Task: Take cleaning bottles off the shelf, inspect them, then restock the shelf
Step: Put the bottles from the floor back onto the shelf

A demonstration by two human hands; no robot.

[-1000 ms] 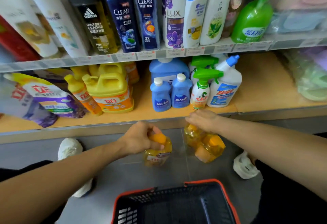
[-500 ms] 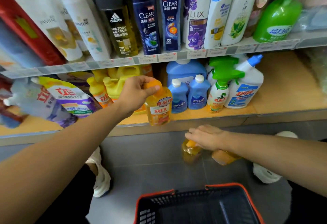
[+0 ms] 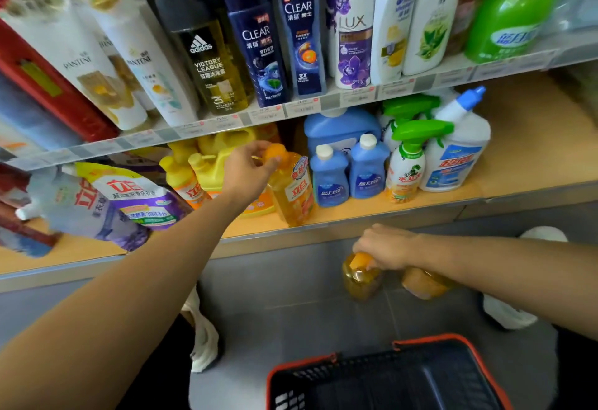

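An amber dish-soap bottle (image 3: 293,191) with an orange cap stands upright on the lower wooden shelf (image 3: 534,154), just left of two small blue bottles (image 3: 349,173). My left hand (image 3: 249,168) reaches in and pinches its cap between thumb and fingers. Below the shelf edge, my right hand (image 3: 385,246) grips the tops of two more amber bottles, one (image 3: 360,278) under the fingers and the other (image 3: 424,283) partly hidden by my wrist.
Yellow jugs (image 3: 210,163) and refill pouches (image 3: 129,202) fill the lower shelf's left side; green spray bottles (image 3: 407,163) and a white cleaner (image 3: 456,157) stand right of the blue ones. Shampoo bottles (image 3: 249,41) line the upper shelf. A black basket with an orange rim (image 3: 330,359) sits on the grey floor.
My left hand lifted its amber bottle from floor level up and onto the lower shelf beside the blue bottles. My right hand stayed low on the other two bottles.
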